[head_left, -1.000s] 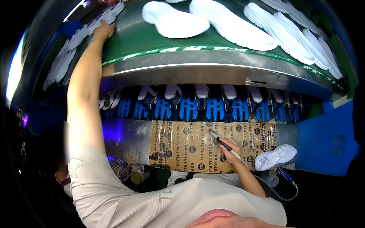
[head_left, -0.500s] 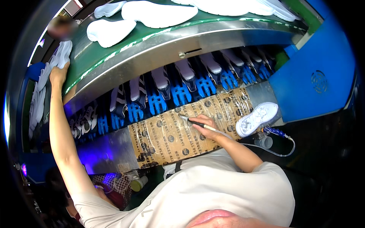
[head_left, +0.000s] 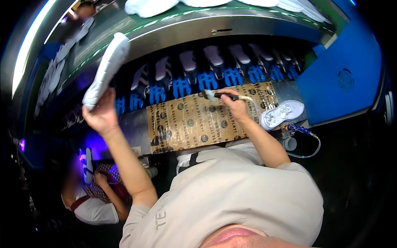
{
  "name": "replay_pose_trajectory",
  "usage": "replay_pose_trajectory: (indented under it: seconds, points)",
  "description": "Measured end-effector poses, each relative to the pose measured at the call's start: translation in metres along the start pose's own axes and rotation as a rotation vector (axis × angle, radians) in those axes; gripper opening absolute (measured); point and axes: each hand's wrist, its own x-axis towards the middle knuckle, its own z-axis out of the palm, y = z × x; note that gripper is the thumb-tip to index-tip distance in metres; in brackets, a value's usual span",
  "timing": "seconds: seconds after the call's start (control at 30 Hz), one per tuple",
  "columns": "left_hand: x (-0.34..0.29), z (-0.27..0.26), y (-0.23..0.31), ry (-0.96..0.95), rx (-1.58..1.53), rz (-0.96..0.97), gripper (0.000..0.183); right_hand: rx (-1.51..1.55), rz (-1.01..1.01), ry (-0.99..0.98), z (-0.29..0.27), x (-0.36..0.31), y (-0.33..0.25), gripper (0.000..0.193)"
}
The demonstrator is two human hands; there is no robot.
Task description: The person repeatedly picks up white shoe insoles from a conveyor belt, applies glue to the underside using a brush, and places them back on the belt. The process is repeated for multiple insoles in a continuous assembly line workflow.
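My left hand (head_left: 102,116) grips a white shoe sole (head_left: 108,68) by its lower end and holds it up, tilted, in front of the upper belt. The sole is slightly smeared by motion. In my closed right hand (head_left: 236,106) is a brush (head_left: 223,96) with a dark handle and pale, wet-looking bristles; a thin clear tube runs from its back end. The brush is over the cardboard sheet (head_left: 186,124) covering the work ledge. Right of that hand, a white sole (head_left: 282,115) with white clumps on it lies on the ledge.
White soles (head_left: 155,6) line the green upper belt behind a metal rim (head_left: 186,31). Below it, shoe uppers (head_left: 189,66) sit on blue holders (head_left: 181,87). A blue housing (head_left: 341,78) bounds the right. A co-worker (head_left: 97,208) sits at lower left beside a shoe (head_left: 87,165).
My left hand has come back from the left end of the belt, carrying the white sole. My right hand still holds the brush, its bristles now facing up and left. The view has shifted.
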Motion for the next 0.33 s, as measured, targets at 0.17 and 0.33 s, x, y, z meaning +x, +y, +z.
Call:
replay_pose_trajectory:
  seconds: [0.17,0.33]
  points:
    - [-0.09,-0.06,-0.092,-0.067,-0.12,-0.409,0.064,0.083,0.03,-0.046,0.016,-0.007,-0.022,0.022]
    - [-0.16,-0.098,-0.136,0.123,0.196,-0.638,0.086,-0.02,0.046,-0.253,0.049,-0.024,-0.048,0.028]
